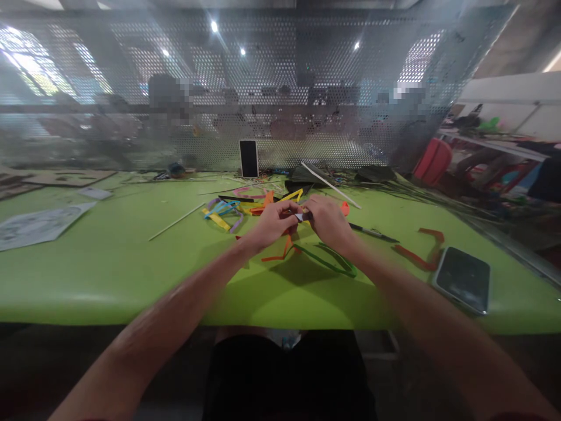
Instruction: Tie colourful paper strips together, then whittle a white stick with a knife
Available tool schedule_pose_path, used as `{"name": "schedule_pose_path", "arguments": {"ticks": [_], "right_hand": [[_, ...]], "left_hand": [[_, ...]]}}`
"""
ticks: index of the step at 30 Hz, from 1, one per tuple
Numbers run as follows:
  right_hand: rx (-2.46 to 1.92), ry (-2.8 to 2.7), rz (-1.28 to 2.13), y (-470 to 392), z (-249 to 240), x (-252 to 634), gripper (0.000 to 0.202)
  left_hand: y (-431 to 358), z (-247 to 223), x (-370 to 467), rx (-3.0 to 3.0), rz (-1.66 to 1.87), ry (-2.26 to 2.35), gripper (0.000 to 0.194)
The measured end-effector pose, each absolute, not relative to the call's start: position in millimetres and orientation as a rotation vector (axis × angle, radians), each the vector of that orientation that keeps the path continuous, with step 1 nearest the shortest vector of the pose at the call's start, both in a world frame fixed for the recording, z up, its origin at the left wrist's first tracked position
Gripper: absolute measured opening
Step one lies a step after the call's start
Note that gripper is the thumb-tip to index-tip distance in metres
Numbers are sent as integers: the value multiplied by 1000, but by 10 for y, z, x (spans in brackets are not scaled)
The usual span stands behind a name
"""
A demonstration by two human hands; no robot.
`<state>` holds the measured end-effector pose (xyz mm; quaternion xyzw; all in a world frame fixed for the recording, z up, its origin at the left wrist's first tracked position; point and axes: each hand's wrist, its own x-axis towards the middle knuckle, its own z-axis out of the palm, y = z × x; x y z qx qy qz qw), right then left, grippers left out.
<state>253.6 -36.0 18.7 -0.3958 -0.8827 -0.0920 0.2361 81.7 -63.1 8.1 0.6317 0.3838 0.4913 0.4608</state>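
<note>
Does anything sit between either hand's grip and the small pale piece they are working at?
Nothing visible does. The grip of the left hand meets the small pale piece; that of the right hand is right beside it, though its contact is hard to see. The green strip loops on their near side, not in between.

A green tabletop (pixel 109 269) carries coloured strips (pixel 218 220), a stick (pixel 176 222) and paper (pixel 39 225)
</note>
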Motion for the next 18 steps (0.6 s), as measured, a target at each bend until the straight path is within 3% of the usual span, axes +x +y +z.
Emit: {"name": "schedule_pose_path", "arguments": {"ticks": [18], "right_hand": [[-1087, -2390, -260, -341, 206, 2544, 24]], "left_hand": [[-630, 57, 816, 1506, 1191, 897, 8]]}}
